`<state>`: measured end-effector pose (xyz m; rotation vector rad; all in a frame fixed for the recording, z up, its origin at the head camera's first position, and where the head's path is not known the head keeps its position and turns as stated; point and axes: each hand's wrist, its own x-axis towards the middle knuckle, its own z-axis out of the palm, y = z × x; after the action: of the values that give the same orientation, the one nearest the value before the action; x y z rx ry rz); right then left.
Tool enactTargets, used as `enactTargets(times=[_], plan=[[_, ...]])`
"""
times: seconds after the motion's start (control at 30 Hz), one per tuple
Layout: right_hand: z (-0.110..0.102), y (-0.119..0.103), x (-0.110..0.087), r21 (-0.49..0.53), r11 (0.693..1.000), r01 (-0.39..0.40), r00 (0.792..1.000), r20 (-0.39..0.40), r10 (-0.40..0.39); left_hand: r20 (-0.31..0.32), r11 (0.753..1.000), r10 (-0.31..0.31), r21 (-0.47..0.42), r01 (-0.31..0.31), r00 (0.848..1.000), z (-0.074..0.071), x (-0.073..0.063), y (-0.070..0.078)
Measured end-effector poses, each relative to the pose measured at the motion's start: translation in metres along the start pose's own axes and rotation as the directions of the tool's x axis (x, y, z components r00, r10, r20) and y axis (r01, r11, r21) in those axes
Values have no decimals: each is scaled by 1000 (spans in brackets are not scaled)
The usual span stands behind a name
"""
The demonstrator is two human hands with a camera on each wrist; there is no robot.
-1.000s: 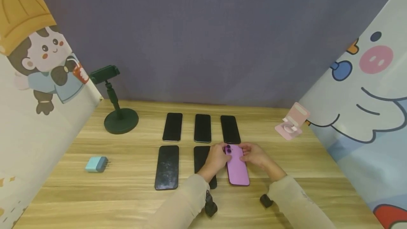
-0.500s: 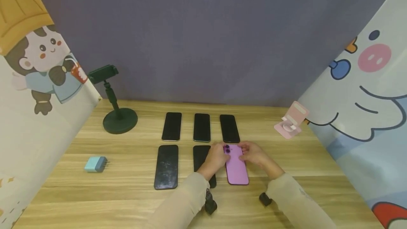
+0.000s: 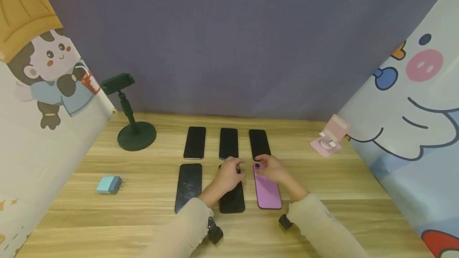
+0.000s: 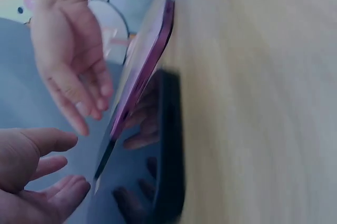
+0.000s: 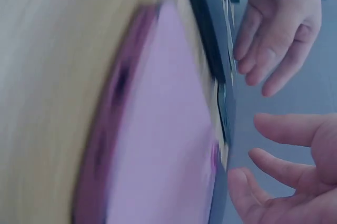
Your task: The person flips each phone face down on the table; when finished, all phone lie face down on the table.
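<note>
A pink phone [image 3: 269, 195] lies back up on the wooden table, its camera lenses at the far left corner. My right hand [image 3: 274, 170] hovers over its far end, thumb and fingers spread apart around nothing. To the left, my left hand [image 3: 226, 176] is above the far part of a black phone [image 3: 232, 203] in the front row and covers some of it. In the left wrist view the fingers [image 4: 68, 195] of that hand are loosely bent with nothing between them. The right wrist view shows the pink phone's bottom edge close to the camera.
Another dark phone [image 3: 189, 186] lies at the front left. Behind are three black phones [image 3: 228, 143] in a row. A dark green stand [image 3: 136, 135] and a blue charger plug [image 3: 109, 185] are on the left. A pink folding stand [image 3: 328, 138] is at the right.
Both hands have let go of the pink phone, which stays in place. The left hand has moved left over the middle black phone; the right has shifted slightly left and away over the pink phone.
</note>
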<state>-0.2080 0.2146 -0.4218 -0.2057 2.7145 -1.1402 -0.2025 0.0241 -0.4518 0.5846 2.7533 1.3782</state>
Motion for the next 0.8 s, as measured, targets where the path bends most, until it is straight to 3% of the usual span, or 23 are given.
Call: enactTargets(times=[0.07, 0.13, 0.27, 0.5, 0.8], plan=[[9, -6, 0, 11, 1000, 18, 1000, 1, -18, -19, 999, -28, 20, 28, 999, -11, -4, -5], [18, -10, 1, 5, 1000, 30, 1000, -1, -30, -28, 995, -94, 36, 95, 995, -22, -9, -8], [32, -17, 4, -27, 1000, 4, 1000, 5, -4, -8, 981, -188, 50, 189, 982, -37, -17, -17], [48, -24, 9, -12, 1000, 14, 999, 38, -13, 11, 980, -198, 34, 197, 980, -41, -24, -27], [56, -30, 14, -28, 999, -46, 999, 7, 46, -5, 974, -218, 64, 218, 976, -37, -18, -30]])
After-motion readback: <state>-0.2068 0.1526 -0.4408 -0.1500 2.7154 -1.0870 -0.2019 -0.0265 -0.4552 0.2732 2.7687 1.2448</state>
